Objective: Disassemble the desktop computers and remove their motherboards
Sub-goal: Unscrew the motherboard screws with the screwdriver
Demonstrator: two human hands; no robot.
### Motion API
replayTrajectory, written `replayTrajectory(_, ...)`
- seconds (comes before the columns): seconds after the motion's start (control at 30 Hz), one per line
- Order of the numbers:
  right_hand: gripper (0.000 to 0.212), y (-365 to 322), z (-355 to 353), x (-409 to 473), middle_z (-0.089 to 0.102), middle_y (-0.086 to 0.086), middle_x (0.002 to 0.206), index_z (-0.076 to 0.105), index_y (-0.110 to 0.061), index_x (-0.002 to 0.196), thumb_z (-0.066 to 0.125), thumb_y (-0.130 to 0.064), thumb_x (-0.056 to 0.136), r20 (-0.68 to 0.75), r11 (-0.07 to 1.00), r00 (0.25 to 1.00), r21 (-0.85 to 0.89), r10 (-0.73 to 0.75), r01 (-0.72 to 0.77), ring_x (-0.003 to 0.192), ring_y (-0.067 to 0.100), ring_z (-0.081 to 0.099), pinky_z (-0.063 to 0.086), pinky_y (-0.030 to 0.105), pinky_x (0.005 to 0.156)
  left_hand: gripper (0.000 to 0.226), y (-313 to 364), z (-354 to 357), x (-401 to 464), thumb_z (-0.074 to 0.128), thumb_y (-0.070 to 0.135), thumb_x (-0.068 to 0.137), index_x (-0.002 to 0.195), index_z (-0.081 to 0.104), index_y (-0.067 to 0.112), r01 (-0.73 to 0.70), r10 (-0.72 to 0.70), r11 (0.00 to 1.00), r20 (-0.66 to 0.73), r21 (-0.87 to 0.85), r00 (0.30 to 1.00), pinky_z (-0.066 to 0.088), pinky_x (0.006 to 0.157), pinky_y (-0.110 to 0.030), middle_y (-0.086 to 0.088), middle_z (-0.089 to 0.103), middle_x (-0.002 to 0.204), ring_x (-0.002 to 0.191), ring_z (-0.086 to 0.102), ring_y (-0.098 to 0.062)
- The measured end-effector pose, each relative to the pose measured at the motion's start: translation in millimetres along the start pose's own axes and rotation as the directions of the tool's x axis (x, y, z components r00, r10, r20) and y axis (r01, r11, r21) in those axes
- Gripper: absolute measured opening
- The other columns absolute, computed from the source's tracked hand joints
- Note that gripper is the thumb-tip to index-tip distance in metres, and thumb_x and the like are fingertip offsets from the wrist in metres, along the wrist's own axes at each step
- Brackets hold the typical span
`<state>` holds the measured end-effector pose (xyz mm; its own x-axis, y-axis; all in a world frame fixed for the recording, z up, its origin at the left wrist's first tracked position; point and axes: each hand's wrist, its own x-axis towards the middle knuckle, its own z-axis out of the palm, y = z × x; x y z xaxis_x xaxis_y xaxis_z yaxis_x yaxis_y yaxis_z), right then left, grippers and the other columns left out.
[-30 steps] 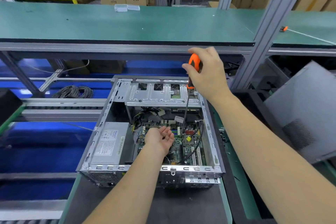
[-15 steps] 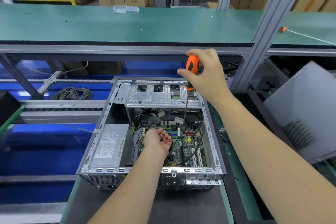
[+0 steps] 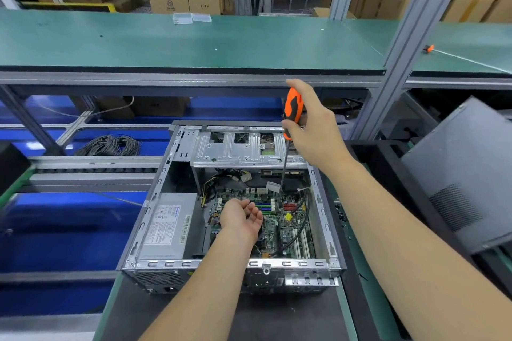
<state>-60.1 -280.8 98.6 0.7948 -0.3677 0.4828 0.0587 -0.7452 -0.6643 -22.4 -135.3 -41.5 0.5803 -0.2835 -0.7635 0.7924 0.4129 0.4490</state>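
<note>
Looking down into an open desktop computer case [image 3: 155, 202] at the centre of the frame, lying on a dark mat on the counter [image 3: 357, 285]. My right hand [image 3: 313, 130], just above the case's upper right, curls its fingers and thumb around an orange-and-black screwdriver [image 3: 292, 111]; its long shaft runs down to the green motherboard [image 3: 279, 219] on the case floor. My left hand [image 3: 241, 216] hovers inside the case over the board, palm up, fingers loosely curled, holding nothing. A grey power supply [image 3: 166, 227] fills the case's lower left, and a metal drive cage [image 3: 243, 149] spans its top. A grey side panel [image 3: 471, 169] leans at the right edge.
</note>
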Motion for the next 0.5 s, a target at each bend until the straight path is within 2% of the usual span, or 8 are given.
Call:
replayTrajectory(0.1,0.072,-4,-7,2,0.055,-0.006,0.109,0.033,-0.042,0.143,0.067,-0.006,0.091,-0.031,1.0,0.999,0.005,-0.028,0.028,0.086,0.016,0.056,0.054,0.045,0.088,0.014,0,0,0,0.04,0.002,0.099,0.105,0.052,0.001,-0.008,0.008,1.0,0.0,0.012,1.0,0.043,0.059,-0.029,-0.008,0.048,0.079,0.063,0.043,-0.019)
replayTrajectory(0.23,0.071,-16,-20,9,0.055,-0.003,0.11,0.035,-0.038,0.143,0.067,-0.005,0.09,-0.05,0.998,0.997,0.008,-0.062,0.062,0.093,0.023,0.061,0.054,0.046,0.091,0.013,1,-1,0,0.04,0.004,0.099,0.1,0.053,0.001,-0.02,0.02,1.0,0.0,0.02,1.0,0.046,0.06,-0.03,-0.009,0.05,0.078,0.064,0.046,-0.02)
replayTrajectory(0.3,0.071,-22,-29,12,0.055,-0.004,0.108,0.035,-0.035,0.146,0.067,-0.005,0.09,-0.079,0.997,0.994,0.014,-0.073,0.074,0.088,0.022,0.059,0.055,0.045,0.088,0.015,1,0,0,0.042,0.006,0.1,0.096,0.055,0.001,-0.033,0.033,0.999,-0.013,0.031,0.999,0.049,0.062,-0.032,-0.009,0.052,0.078,0.066,0.05,-0.022)
replayTrajectory(0.4,0.069,-31,-42,20,0.053,-0.01,0.097,0.037,-0.03,0.146,0.068,-0.008,0.089,-0.16,0.995,0.984,0.037,-0.083,0.09,0.077,0.018,0.057,0.056,0.041,0.082,0.02,1,1,-1,0.043,0.008,0.102,0.093,0.058,-0.001,-0.065,0.066,0.998,-0.031,0.023,0.997,0.053,0.075,-0.036,-0.013,0.058,0.085,0.076,0.058,-0.025)
replayTrajectory(0.5,0.067,-44,-52,27,0.053,-0.015,0.091,0.039,-0.028,0.145,0.07,-0.01,0.089,-0.235,0.994,0.968,0.046,-0.087,0.101,0.074,0.013,0.058,0.058,0.029,0.073,0.024,0,1,-2,0.043,0.013,0.103,0.097,0.06,-0.002,-0.064,0.064,0.998,0.007,0.011,0.998,0.052,0.088,-0.039,-0.017,0.062,0.096,0.087,0.062,-0.028)
